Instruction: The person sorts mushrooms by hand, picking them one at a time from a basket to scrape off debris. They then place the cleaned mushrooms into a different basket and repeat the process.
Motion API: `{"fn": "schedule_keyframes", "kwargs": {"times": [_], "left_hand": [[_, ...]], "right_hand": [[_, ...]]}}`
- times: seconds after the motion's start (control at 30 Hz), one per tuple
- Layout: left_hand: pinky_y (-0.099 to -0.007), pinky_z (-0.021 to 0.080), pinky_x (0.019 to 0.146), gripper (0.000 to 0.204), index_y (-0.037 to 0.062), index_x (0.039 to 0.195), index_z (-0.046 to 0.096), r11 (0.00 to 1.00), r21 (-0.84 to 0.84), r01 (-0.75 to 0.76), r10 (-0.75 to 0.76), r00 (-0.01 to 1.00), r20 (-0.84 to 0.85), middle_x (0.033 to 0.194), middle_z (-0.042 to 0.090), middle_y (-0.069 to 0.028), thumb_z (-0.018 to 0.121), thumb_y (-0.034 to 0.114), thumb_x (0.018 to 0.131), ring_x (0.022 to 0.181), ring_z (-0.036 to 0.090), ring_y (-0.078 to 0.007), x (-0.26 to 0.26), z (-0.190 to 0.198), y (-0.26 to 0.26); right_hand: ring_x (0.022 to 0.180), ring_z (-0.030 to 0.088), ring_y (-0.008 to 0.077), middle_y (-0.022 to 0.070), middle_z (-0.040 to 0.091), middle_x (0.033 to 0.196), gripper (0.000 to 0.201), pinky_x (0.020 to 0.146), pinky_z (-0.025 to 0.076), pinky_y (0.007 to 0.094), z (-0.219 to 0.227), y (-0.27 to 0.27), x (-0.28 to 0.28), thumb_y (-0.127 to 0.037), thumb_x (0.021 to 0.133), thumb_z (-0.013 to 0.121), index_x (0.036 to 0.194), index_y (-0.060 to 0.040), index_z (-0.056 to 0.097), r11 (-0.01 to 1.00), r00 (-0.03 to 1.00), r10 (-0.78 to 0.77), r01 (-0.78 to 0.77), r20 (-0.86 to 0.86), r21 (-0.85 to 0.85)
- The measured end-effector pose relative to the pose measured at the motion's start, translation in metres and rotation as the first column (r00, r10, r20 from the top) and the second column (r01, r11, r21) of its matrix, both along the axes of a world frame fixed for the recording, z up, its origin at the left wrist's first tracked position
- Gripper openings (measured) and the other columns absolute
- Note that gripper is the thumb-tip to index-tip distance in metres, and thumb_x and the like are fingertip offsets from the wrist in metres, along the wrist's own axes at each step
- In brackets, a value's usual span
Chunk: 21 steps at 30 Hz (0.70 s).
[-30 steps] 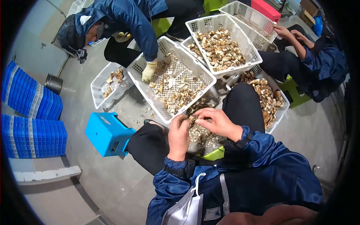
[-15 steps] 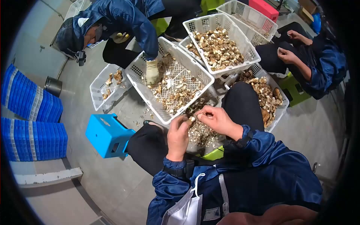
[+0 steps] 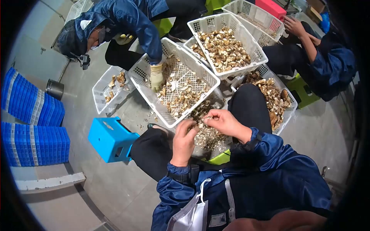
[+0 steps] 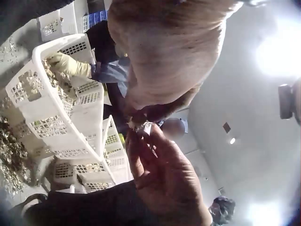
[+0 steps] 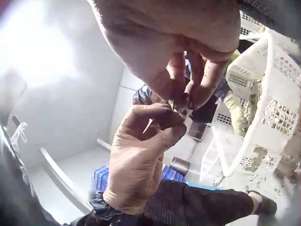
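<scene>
Over the pile of pale scraps (image 3: 210, 136) between my knees, my left hand (image 3: 182, 144) and right hand (image 3: 227, 125) face each other, fingertips close together. Between them is a small pale and brown mushroom piece (image 5: 180, 112), pinched from both sides in the right wrist view. A thin pale sliver (image 5: 148, 125) shows under the left fingers there. In the left wrist view the piece's white side (image 4: 141, 126) shows at the right fingertips, and the left hand hides the rest. The nearest basket (image 3: 171, 123), scattered with mushroom pieces, stands just beyond my hands.
A heaped mushroom basket (image 3: 260, 65) sits beyond my right knee, another crate of mushrooms (image 3: 291, 109) beside it. A small crate (image 3: 101, 107) and a blue stool (image 3: 110, 138) stand left. A person's gloved hand (image 3: 156, 77) reaches into the nearest basket; another person sits right.
The round pale piece at my left fingertips half a second ago no longer shows there. My hands keep nearly the same place. The person on the right has raised their hands towards the far basket.
</scene>
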<state>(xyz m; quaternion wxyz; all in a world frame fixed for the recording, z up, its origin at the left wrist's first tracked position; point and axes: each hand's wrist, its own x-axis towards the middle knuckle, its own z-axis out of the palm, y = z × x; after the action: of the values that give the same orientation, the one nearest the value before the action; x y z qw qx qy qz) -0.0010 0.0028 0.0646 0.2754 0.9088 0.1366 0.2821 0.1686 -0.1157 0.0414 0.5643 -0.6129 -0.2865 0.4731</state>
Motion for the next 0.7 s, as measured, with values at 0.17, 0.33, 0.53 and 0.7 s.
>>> {"fn": "schedule_keyframes", "kwargs": {"times": [0.17, 0.33, 0.53, 0.7], "left_hand": [[-0.0400, 0.053, 0.091, 0.027, 0.0057, 0.096, 0.070, 0.998, -0.001, -0.061, 0.061, 0.996, 0.065, 0.109, 0.067, -0.0109, 0.070, -0.009, 0.074, 0.106, 0.064, -0.0315, 0.002, 0.005, 0.001], [-0.0365, 0.054, 0.086, 0.024, 0.0050, 0.109, 0.068, 0.696, -0.679, -0.235, 0.225, 0.969, -0.104, 0.109, 0.068, -0.0105, 0.075, 0.003, 0.086, 0.103, 0.067, -0.0253, -0.002, -0.008, -0.001], [-0.0330, 0.055, 0.088, 0.029, 0.0039, 0.117, 0.067, 0.857, -0.489, -0.162, 0.154, 0.986, -0.057, 0.112, 0.066, -0.0116, 0.073, 0.002, 0.088, 0.101, 0.067, -0.0243, 0.003, -0.002, -0.001], [-0.0345, 0.056, 0.092, 0.030, 0.0036, 0.115, 0.068, 0.842, -0.529, -0.105, 0.117, 0.993, -0.010, 0.121, 0.062, -0.0121, 0.071, -0.003, 0.086, 0.115, 0.061, -0.0235, 0.000, -0.009, 0.001]], "right_hand": [[0.074, 0.050, 0.0010, -0.0052, 0.059, 0.078, 0.022, 0.063, 0.043, 0.0221, -0.002, 0.002, 0.003, -0.017, 0.097, 0.071, 0.082, -0.0034, 0.061, 0.999, 0.997, -0.005, 0.008, -0.074, 0.044], [0.077, 0.052, 0.0011, -0.0040, 0.063, 0.083, 0.019, 0.066, 0.044, 0.0216, 0.003, 0.000, 0.005, -0.019, 0.097, 0.070, 0.089, -0.0023, 0.065, 0.997, 0.992, 0.061, -0.055, -0.107, 0.058], [0.081, 0.055, 0.0019, -0.0013, 0.067, 0.091, 0.020, 0.070, 0.048, 0.0223, -0.001, 0.004, -0.006, -0.019, 0.097, 0.070, 0.097, 0.0004, 0.068, 0.979, 0.993, -0.112, 0.105, 0.030, 0.176], [0.086, 0.057, 0.0029, 0.0011, 0.070, 0.100, 0.018, 0.075, 0.050, 0.0226, 0.001, -0.001, -0.002, -0.017, 0.097, 0.070, 0.101, 0.0003, 0.069, 0.993, 0.996, -0.058, 0.064, -0.061, 0.097]]}}
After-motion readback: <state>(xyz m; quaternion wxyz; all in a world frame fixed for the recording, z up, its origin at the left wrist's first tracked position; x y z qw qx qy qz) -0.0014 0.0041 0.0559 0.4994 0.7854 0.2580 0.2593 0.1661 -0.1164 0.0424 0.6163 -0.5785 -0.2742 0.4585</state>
